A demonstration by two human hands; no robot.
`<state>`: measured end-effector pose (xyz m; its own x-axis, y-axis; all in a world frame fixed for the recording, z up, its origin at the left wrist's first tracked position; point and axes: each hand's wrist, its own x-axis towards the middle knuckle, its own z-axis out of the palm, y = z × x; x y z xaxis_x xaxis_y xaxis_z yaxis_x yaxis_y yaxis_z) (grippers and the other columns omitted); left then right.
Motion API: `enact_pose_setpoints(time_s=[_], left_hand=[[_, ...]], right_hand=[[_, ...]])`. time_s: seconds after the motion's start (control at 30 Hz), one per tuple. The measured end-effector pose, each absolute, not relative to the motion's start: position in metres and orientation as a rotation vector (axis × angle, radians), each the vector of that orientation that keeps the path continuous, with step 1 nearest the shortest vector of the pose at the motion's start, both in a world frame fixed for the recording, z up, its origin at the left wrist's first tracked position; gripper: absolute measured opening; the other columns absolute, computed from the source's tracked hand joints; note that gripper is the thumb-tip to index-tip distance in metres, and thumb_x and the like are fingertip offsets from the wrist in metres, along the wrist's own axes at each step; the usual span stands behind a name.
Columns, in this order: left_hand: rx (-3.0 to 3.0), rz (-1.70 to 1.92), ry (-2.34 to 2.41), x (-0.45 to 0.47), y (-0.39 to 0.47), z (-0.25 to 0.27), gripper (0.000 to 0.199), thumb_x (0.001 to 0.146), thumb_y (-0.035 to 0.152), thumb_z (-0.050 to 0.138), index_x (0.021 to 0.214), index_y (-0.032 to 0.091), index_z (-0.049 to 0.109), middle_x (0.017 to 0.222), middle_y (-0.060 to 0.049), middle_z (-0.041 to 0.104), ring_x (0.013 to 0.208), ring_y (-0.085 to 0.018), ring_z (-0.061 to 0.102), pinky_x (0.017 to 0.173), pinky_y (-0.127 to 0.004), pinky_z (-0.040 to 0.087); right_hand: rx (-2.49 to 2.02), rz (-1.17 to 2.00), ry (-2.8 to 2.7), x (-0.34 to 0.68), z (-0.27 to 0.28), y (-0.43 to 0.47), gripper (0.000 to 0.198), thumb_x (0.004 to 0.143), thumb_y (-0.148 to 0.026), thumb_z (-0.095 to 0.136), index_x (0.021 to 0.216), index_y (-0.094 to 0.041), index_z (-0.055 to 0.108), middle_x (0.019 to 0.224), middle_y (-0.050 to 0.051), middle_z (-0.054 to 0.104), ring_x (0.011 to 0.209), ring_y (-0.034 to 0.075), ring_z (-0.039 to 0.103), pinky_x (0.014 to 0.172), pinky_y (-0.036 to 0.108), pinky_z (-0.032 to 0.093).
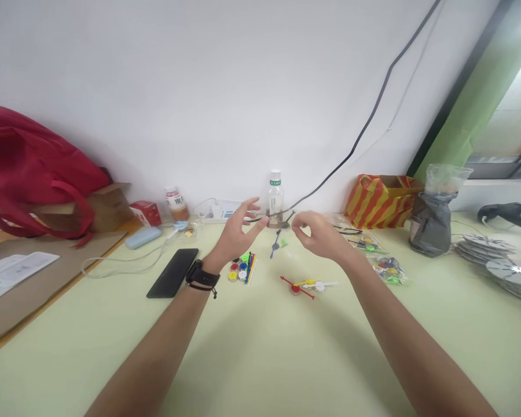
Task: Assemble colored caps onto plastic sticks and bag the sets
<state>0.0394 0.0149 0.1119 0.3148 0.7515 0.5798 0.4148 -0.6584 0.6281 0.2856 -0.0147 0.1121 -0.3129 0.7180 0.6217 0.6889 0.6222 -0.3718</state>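
My left hand [238,230] is raised over the table with its fingers apart and nothing in it. Across from it, my right hand [316,233] has its fingers curled together; whether something small is between them is hidden. Close to its fingertips is a black arrow spinner [285,225], in front of a clear bottle [276,200]. Between and below the hands lies a blue arrow spinner [276,245], with a green piece [283,243] beside it. Nearer me lie a red arrow spinner [295,289], a yellow arrow [304,283] and a white spinner [320,286].
Coloured discs [233,276] and loose arrows [250,269] lie by my left wrist, near a black phone [172,273]. Bagged parts [391,270], a grey bag [430,226], stacked discs [510,278] and a striped bag [375,202] stand right. A cable [367,127] hangs across the wall.
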Motion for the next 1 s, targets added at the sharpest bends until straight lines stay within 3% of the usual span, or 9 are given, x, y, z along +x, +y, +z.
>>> enact_pose_setpoints(time_s=[0.27, 0.43, 0.53, 0.8, 0.93, 1.0], left_hand=[[2.193, 1.172, 1.065, 0.041, 0.016, 0.109, 0.053, 0.097, 0.053, 0.057, 0.143, 0.028, 0.049, 0.134, -0.009, 0.064, 0.115, -0.023, 0.064, 0.093, -0.036, 0.051], [2.157, 1.146, 1.069, 0.042, 0.016, 0.105, 0.056, 0.098, 0.054, 0.055, 0.146, 0.028, 0.046, 0.138, -0.01, 0.062, 0.12, -0.025, 0.062, 0.095, -0.037, 0.05], [2.139, 1.129, 1.048, 0.041, 0.017, 0.103, 0.06, 0.097, 0.055, 0.055, 0.149, 0.028, 0.044, 0.142, -0.012, 0.06, 0.124, -0.027, 0.06, 0.097, -0.038, 0.049], [2.038, 0.959, 0.962, 0.051, 0.02, 0.076, 0.083, 0.076, 0.053, 0.083, 0.148, 0.029, 0.048, 0.143, -0.012, 0.059, 0.126, -0.032, 0.058, 0.1, -0.045, 0.05], [1.866, 0.97, 0.763, 0.067, 0.022, 0.051, 0.077, 0.073, 0.043, 0.088, 0.141, 0.025, 0.057, 0.143, -0.013, 0.058, 0.125, -0.029, 0.059, 0.103, -0.042, 0.049], [1.786, 1.015, 0.726, 0.073, 0.023, 0.041, 0.072, 0.072, 0.04, 0.089, 0.135, 0.022, 0.061, 0.131, -0.013, 0.064, 0.118, -0.027, 0.062, 0.097, -0.039, 0.051]], right_hand=[[-1.093, 0.135, -2.123, 0.286, 0.108, -0.012, 0.011, 0.092, -0.016, 0.052, 0.088, -0.022, 0.06, 0.092, 0.005, 0.071, 0.088, 0.022, 0.061, 0.08, 0.035, 0.046], [-1.052, -0.043, -1.893, 0.286, 0.112, -0.015, 0.013, 0.096, -0.02, 0.049, 0.092, -0.022, 0.062, 0.099, 0.009, 0.07, 0.097, 0.025, 0.062, 0.091, 0.038, 0.045], [-1.041, -0.027, -1.914, 0.284, 0.112, -0.015, 0.012, 0.095, -0.02, 0.051, 0.091, -0.022, 0.062, 0.093, 0.008, 0.069, 0.091, 0.024, 0.061, 0.086, 0.037, 0.046], [-0.942, 0.06, -1.89, 0.281, 0.115, -0.014, 0.008, 0.095, -0.021, 0.057, 0.09, -0.022, 0.063, 0.088, 0.005, 0.069, 0.086, 0.021, 0.062, 0.081, 0.035, 0.048], [-0.922, 0.137, -1.886, 0.281, 0.121, -0.019, 0.011, 0.097, -0.026, 0.057, 0.092, -0.022, 0.066, 0.092, 0.005, 0.072, 0.089, 0.022, 0.065, 0.083, 0.035, 0.05], [-0.935, 0.14, -1.915, 0.282, 0.125, -0.023, 0.012, 0.097, -0.03, 0.059, 0.092, -0.023, 0.067, 0.096, 0.005, 0.073, 0.093, 0.023, 0.065, 0.087, 0.037, 0.05]])
